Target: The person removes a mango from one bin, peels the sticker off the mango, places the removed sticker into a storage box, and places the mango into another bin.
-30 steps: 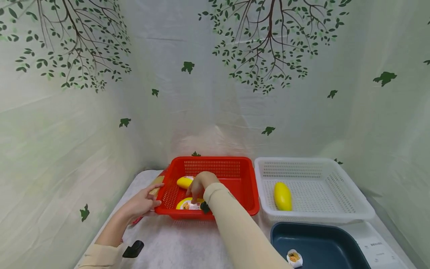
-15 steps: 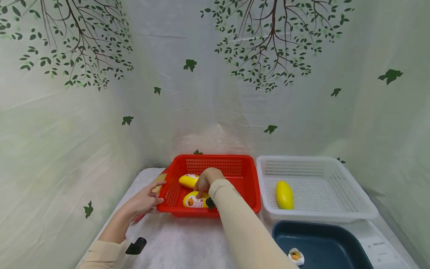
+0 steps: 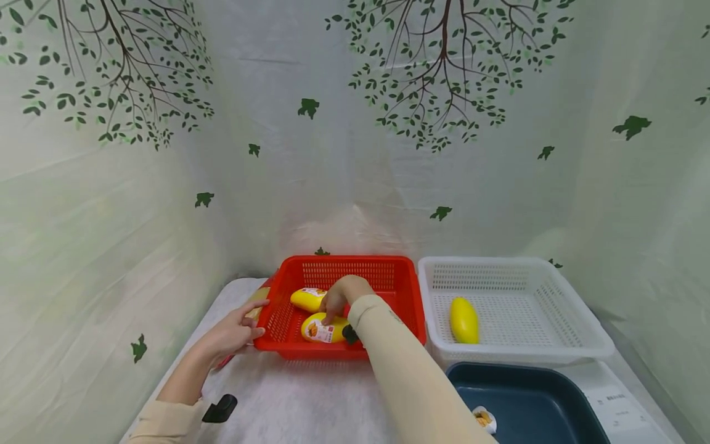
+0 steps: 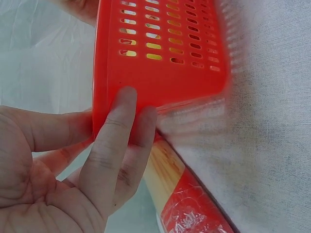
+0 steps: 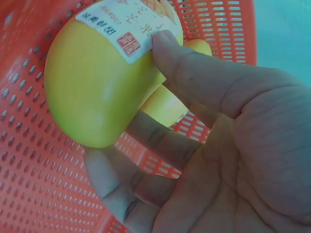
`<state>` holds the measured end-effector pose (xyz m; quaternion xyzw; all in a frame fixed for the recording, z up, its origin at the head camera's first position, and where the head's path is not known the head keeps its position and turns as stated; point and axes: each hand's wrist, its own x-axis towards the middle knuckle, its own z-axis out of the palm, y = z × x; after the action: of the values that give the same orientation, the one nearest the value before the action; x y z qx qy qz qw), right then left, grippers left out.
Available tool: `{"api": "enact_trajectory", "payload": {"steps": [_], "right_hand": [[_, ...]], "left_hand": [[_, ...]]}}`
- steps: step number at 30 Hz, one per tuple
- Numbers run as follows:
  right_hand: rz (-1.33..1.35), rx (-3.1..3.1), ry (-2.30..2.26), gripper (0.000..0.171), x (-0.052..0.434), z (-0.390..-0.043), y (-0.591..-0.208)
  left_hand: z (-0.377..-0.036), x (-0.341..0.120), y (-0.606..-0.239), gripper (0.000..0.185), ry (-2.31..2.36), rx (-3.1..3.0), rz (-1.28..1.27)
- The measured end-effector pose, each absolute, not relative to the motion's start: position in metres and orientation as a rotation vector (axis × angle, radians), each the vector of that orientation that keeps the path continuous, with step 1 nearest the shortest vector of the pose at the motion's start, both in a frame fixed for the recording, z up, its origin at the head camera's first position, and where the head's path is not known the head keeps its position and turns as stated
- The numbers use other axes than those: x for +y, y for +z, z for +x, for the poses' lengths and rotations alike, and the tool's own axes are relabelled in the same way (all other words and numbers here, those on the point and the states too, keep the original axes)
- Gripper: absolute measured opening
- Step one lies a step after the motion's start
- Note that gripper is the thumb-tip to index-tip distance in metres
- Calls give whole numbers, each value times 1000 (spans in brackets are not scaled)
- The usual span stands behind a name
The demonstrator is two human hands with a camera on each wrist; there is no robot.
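A red basket stands on the white cloth, its outer wall filling the left wrist view. My right hand reaches into it and grips a yellow labelled packet. In the right wrist view, the thumb of my right hand presses the label of the yellow packet and the fingers curl beneath. A second yellow packet lies just behind. My left hand pinches the basket's left rim, thumb above. The fingers lie on the outer wall.
A white basket to the right holds one yellow packet. In front of it a dark blue tray holds a small white packet. A red and yellow pack lies under the red basket's left side. Printed curtains close in all round.
My right hand has taken hold of the front yellow packet and lifted it slightly off the basket floor, toward the right. The left hand stays on the rim.
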<state>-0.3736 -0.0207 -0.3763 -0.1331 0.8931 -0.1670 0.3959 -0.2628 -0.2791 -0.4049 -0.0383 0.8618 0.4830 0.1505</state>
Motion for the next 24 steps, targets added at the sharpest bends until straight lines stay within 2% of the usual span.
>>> {"api": "enact_trajectory", "payload": {"steps": [4,11,24], "right_hand": [[-381,2245,-425,56,-18,-371,-373],[-324,2169,-657,50,-9,-363,-361],[-367,2110,-772,57,0,-352,-343]], "left_hand": [[-262,-278,-404,74,1395,2472,-111],[-260,-278,-403,75,1405,2470,-145],[-256,-278,-403,73,1424,2484,-146]]}}
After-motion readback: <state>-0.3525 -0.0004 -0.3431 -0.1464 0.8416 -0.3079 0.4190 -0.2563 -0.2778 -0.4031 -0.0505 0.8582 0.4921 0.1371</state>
